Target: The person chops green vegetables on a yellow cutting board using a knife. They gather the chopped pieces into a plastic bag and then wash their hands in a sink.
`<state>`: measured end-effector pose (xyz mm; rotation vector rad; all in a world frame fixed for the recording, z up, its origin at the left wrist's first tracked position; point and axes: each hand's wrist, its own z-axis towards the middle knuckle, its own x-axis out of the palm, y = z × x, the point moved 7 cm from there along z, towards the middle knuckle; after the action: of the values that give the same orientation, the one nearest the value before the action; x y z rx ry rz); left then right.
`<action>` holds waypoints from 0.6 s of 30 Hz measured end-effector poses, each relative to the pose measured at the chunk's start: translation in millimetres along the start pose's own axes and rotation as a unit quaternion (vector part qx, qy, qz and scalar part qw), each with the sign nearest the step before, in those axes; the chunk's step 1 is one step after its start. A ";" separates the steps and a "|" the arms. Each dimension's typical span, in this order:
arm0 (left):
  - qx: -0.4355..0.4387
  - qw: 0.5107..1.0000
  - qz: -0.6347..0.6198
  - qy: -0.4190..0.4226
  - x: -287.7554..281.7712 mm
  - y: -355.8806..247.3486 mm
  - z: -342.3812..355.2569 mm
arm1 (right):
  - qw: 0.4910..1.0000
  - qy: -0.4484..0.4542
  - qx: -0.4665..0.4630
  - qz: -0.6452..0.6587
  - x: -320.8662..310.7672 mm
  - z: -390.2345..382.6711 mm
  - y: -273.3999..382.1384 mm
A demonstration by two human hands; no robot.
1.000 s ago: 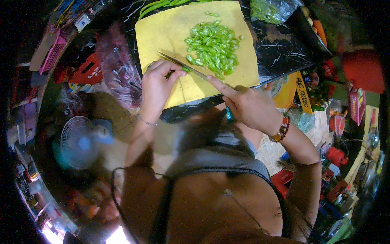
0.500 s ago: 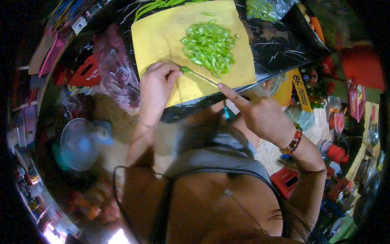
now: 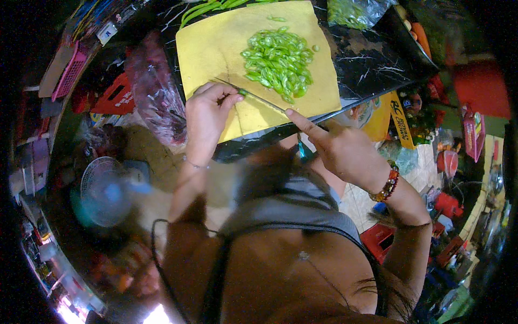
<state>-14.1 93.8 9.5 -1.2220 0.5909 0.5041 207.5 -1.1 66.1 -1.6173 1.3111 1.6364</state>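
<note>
My left hand (image 3: 210, 116) pinches a short green pod piece (image 3: 242, 93) at the left part of a yellow cutting board (image 3: 202, 54), fingers curled. My right hand (image 3: 345, 154) grips a knife (image 3: 267, 101), index finger stretched along its spine; the grip is hidden under the hand. The thin blade crosses the board diagonally at the pod, its tip beyond my left fingertips. A heap of sliced green pods (image 3: 278, 65) lies on the board's right half. Whole long green pods (image 3: 202, 11) lie behind the board on the black marbled counter (image 3: 367, 67).
A plastic bag of greens (image 3: 356, 12) and carrots (image 3: 422, 38) sit at back right. A purplish plastic bundle (image 3: 156, 92) is left of the counter. A fan (image 3: 108, 189) stands lower left. Red crates (image 3: 377, 240), a yellow box (image 3: 383, 121) and pink baskets (image 3: 70, 70) surround me.
Compared with one second ago, my right hand and the knife have shifted right and down, and the view has shifted slightly. Over the last half second little has moved.
</note>
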 end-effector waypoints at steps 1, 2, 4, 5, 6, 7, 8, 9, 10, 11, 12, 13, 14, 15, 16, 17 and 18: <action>0.010 1.000 0.011 0.003 -0.5 -2.4 1.2 | 1.000 -0.020 -0.001 -0.016 0.5 1.1 1.5; 0.019 1.000 0.023 0.006 -0.3 -4.4 1.9 | 0.999 -0.039 -0.002 -0.031 3.6 3.5 3.2; 0.061 0.997 0.057 -0.001 -1.9 -11.8 1.6 | 0.999 -0.034 0.011 -0.010 5.7 12.2 4.3; 0.082 0.994 0.074 -0.004 -2.3 -15.8 0.9 | 0.999 -0.007 0.027 0.026 5.6 19.0 2.2; 0.087 0.993 0.074 -0.001 -2.6 -18.2 -0.5 | 0.997 0.020 0.041 0.062 6.8 24.3 -0.6; 0.093 0.993 0.074 0.002 -2.9 -21.2 -2.7 | 0.995 0.030 0.052 0.081 7.4 26.7 -5.1; 0.098 0.992 0.074 0.006 -3.4 -23.1 -3.9 | 0.992 0.041 0.063 0.101 7.9 27.4 -10.8; 0.096 0.993 0.068 0.021 -2.1 -21.1 -5.0 | 0.989 0.053 0.074 0.120 10.1 26.0 -16.3; 0.068 0.997 0.043 0.018 -2.5 -17.1 -5.0 | 0.992 0.030 0.058 0.105 8.7 21.4 -17.3; 0.039 0.999 0.018 0.015 -2.4 -13.3 -5.0 | 0.995 0.007 0.043 0.089 8.9 13.5 -17.0; 0.008 1.000 -0.009 0.013 -0.9 -9.4 -6.2 | 0.997 -0.013 0.025 0.071 7.4 6.2 -13.8; 0.005 1.000 0.003 0.012 -0.8 -9.2 -6.8 | 0.998 -0.035 0.007 0.053 5.5 0.0 -10.5; 0.001 1.000 0.014 0.012 -2.1 -9.4 -6.8 | 0.998 -0.056 -0.014 0.032 2.9 -5.9 -5.6; 0.001 1.000 0.025 0.013 -2.0 -9.7 -6.0 | 0.997 -0.067 -0.020 0.016 2.8 -8.0 -3.7; 0.003 1.000 0.029 0.013 -0.9 -9.9 -6.0 | 0.997 -0.078 -0.026 0.000 3.0 -10.3 -2.2; 0.006 0.999 0.033 0.013 0.1 -10.2 -6.2 | 0.997 -0.077 -0.020 -0.011 8.3 -9.3 -1.3; 0.009 0.999 0.039 0.011 -0.5 -11.0 -5.4 | 0.998 -0.055 -0.004 0.003 11.3 -5.2 -0.8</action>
<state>-8.1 85.5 16.4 -1.1922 0.6625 0.5509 208.7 -8.3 56.0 -1.5071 1.2558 1.7110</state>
